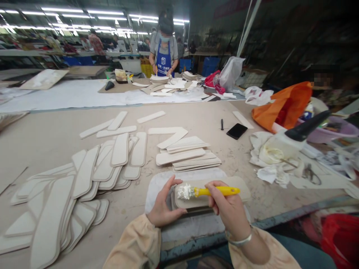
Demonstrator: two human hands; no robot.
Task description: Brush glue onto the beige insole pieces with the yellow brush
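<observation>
My right hand (224, 203) is closed round the yellow handle of a brush (217, 191). The brush's bristle end is coated in thick white paste and rests at the left end of a pale, round-cornered panel (193, 201). This panel tops a small stack, whose height is partly hidden by my hands. My left hand (165, 203) grips the stack's left end, thumb on the near side and fingers on the far side. Under the stack lies a white sheet (158, 183). Just beyond is a pile of similar panels (190, 153).
Many loose panels (53, 205) spread over the left of the table. A phone (237, 131), a white jug (280, 147) with a black handle, crumpled paper (269, 175) and an orange bag (286, 104) lie at right. A co-worker in a blue apron (164, 59) stands across the table.
</observation>
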